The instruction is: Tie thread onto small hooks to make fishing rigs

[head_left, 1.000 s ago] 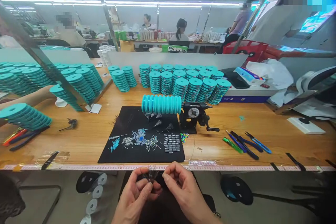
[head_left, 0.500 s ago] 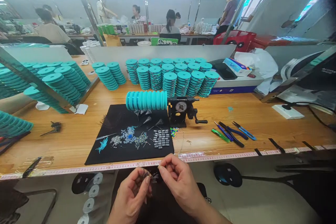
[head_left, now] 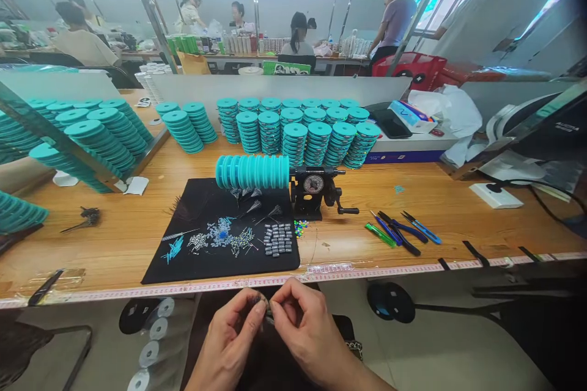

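Observation:
Just in front of the table edge, my left hand (head_left: pixel 236 333) pinches a small dark bundle of fine strands (head_left: pixel 268 313), mostly hidden by the fingers. Thumb and forefinger of my right hand (head_left: pixel 305 324) are closed right beside it, their tips meeting the left fingertips; what they hold is too small to make out. Beyond the hands lies a black mat (head_left: pixel 183 269) with grey cylinders (head_left: pixel 277 239), small metal parts (head_left: pixel 242 241), clear bluish pieces (head_left: pixel 220 232), turquoise sleeves (head_left: pixel 173 248) and fanned strand bundles (head_left: pixel 252 206).
Behind the mat stands a hand-crank winder (head_left: pixel 314 186) carrying turquoise spools (head_left: pixel 252 172). Stacks of turquoise spools (head_left: pixel 293 134) fill the back. Pliers (head_left: pixel 403 235), tweezers (head_left: pixel 422 227) and a green tool (head_left: pixel 380 234) lie right. A measuring tape (head_left: pixel 358 273) runs along the front edge.
My right hand has moved left and its fingertips now meet those of my left hand at the bundle. The view has shifted slightly.

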Demonstrator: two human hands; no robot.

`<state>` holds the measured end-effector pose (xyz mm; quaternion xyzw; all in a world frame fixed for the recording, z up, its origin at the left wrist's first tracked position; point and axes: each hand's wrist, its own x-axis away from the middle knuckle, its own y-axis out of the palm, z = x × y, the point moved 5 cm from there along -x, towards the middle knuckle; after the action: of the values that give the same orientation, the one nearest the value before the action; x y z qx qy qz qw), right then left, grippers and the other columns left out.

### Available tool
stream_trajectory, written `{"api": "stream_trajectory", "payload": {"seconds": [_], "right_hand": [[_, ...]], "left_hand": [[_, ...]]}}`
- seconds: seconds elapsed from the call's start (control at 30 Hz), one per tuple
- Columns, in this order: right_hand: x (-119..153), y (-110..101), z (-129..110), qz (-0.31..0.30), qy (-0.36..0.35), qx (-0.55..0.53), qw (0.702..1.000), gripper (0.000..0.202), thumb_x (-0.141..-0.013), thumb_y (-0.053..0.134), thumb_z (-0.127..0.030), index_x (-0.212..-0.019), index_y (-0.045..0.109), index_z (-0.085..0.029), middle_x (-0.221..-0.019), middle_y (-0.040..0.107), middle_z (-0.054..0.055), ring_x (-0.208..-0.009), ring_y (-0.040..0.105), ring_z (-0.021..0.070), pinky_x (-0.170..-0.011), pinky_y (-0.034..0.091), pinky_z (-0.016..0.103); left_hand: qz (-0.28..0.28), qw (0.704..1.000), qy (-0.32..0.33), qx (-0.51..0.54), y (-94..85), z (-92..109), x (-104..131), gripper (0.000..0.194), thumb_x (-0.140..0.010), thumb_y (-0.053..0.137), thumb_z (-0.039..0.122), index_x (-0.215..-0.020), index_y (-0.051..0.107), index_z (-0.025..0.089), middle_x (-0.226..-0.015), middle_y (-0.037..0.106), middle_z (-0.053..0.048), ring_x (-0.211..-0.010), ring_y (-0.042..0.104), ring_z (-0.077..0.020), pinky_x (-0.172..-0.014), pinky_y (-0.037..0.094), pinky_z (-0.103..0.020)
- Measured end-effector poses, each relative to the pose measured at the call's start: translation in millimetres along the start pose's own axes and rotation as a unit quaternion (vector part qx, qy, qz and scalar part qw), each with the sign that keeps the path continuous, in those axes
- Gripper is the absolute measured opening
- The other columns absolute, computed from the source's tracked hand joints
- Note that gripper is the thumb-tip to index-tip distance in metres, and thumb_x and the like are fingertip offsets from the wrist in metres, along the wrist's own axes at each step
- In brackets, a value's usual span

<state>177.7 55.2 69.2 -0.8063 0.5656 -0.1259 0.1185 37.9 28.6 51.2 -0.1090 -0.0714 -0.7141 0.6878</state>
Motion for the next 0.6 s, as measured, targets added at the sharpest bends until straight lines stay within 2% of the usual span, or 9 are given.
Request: {"api": "stream_trajectory", "payload": {"seconds": [0.1,0.27,0.4,0.6], "right_hand": [[0,-1,8,-0.035,0.027,-0.066,0.997,0.012,-0.089,0.056,-0.023,-0.078,0.057,-0.018,-0.063,0.042,-0.006,-0.058,0.037,0.0107,-0.054,0.029,0.023],[-4,-9,15,-0.027,0.032,-0.097,0.994,0.018,-0.091,0.058,-0.032,-0.087,0.068,-0.018,-0.064,0.043,-0.004,-0.058,0.034,0.0115,-0.054,0.027,0.024],[-5,-8,16,-0.035,0.025,-0.115,0.992,0.019,-0.092,0.057,-0.032,-0.087,0.069,-0.018,-0.069,0.052,-0.002,-0.06,0.039,0.0117,-0.055,0.03,0.024],[-4,-5,17,-0.047,0.035,-0.145,0.988,0.018,-0.091,0.059,-0.033,-0.086,0.068,-0.018,-0.066,0.048,-0.003,-0.059,0.036,0.0109,-0.053,0.028,0.024]], "left_hand": [[-0.003,1.0,-0.003,0.002,0.4,-3,-1,0.032,-0.085,0.06,0.047,-0.074,0.059,0.017,-0.069,0.053,0.0,-0.065,0.044,-0.0143,-0.06,0.04,-0.022],[0.013,0.999,-0.023,0.038,2.2,-2,0,0.039,-0.08,0.064,0.052,-0.064,0.052,0.018,-0.061,0.046,0.002,-0.058,0.037,-0.0123,-0.051,0.034,-0.02],[-0.005,0.998,-0.031,0.053,4.3,1,0,0.042,-0.076,0.066,0.055,-0.062,0.051,0.018,-0.06,0.047,0.002,-0.057,0.036,-0.0124,-0.05,0.033,-0.02],[-0.025,0.997,-0.046,0.062,7.0,-1,0,0.044,-0.075,0.066,0.057,-0.062,0.05,0.018,-0.059,0.045,0.003,-0.055,0.033,-0.0115,-0.049,0.031,-0.02]]}}
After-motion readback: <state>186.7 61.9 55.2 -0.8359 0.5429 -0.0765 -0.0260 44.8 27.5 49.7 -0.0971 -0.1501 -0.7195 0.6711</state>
